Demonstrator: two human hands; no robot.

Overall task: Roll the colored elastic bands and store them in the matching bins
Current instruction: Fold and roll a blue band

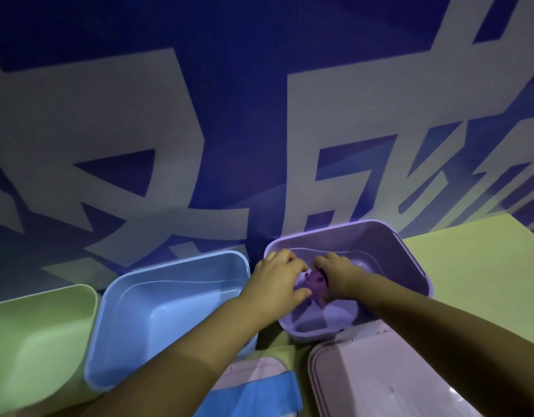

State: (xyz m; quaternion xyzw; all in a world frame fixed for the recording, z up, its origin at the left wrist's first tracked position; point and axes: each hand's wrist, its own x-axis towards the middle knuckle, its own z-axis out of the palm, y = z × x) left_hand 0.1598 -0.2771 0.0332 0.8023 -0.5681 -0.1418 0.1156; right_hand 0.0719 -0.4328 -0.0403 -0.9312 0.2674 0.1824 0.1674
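A rolled purple elastic band [316, 281] is held low inside the purple bin [410, 260], which stands against the wall. My left hand [279, 281] and my right hand [335, 273] both reach into that bin, and their curled fingers hold the roll from either side. The roll is partly hidden by my fingers. To the left stand a blue bin [169, 311] and a green bin [34, 341], both with nothing visible inside. A flat blue elastic band [259, 392] lies at the bottom, under my left forearm.
A pink lid or bin [380, 380] lies at the bottom right, and another pink piece [247, 368] sits under the blue band. The table top [485, 266] is yellow-green. A blue wall with large pale lettering [259, 115] rises right behind the bins.
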